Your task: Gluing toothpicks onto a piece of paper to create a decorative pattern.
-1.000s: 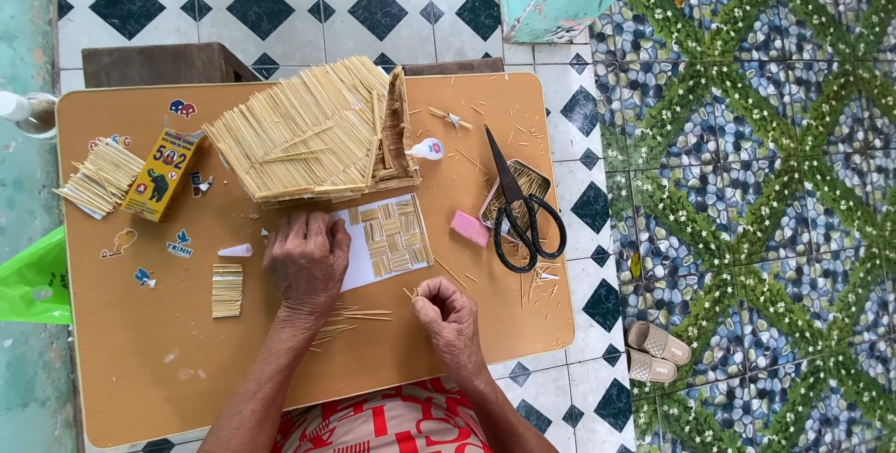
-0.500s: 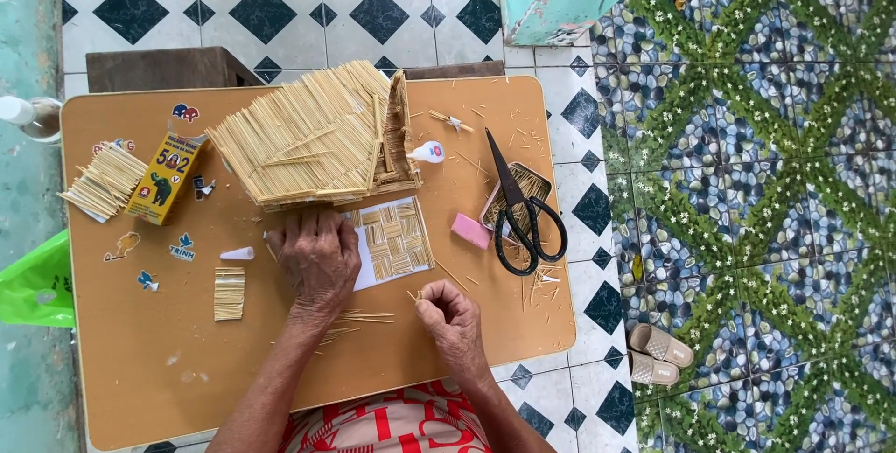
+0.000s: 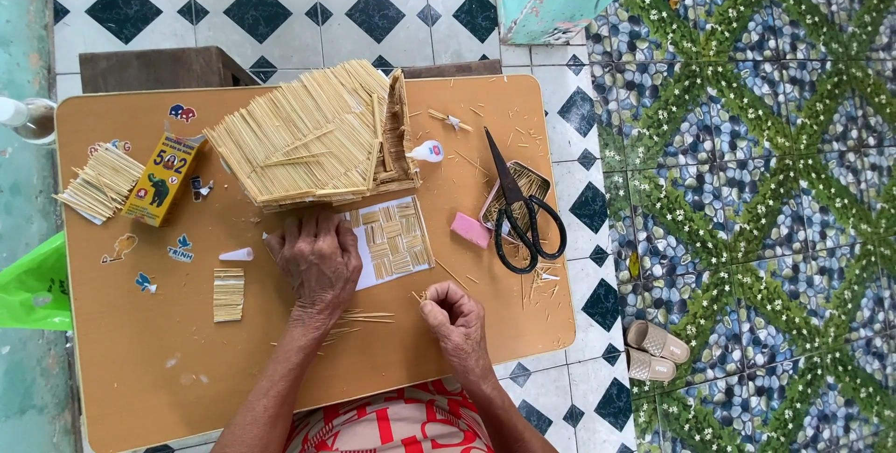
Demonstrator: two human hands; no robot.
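- Wooden stick panel (image 3: 394, 238) near the table's (image 3: 140, 369) middle is partly woven; its white sheet is pressed flat by the left hand (image 3: 320, 262), fingers spread.
- One short stick, seemingly, is pinched by the right hand (image 3: 455, 318), fingers curled.
- Loose sticks (image 3: 359, 318) near the front edge remain unplaced.

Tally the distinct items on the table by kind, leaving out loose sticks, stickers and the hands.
Stick house: 1
Stick bundles: 2
Woven stick sheet: 1
Yellow glue box: 1
Scissors: 1
Pink eraser: 1
Tin: 1
White caps: 2
Total: 10
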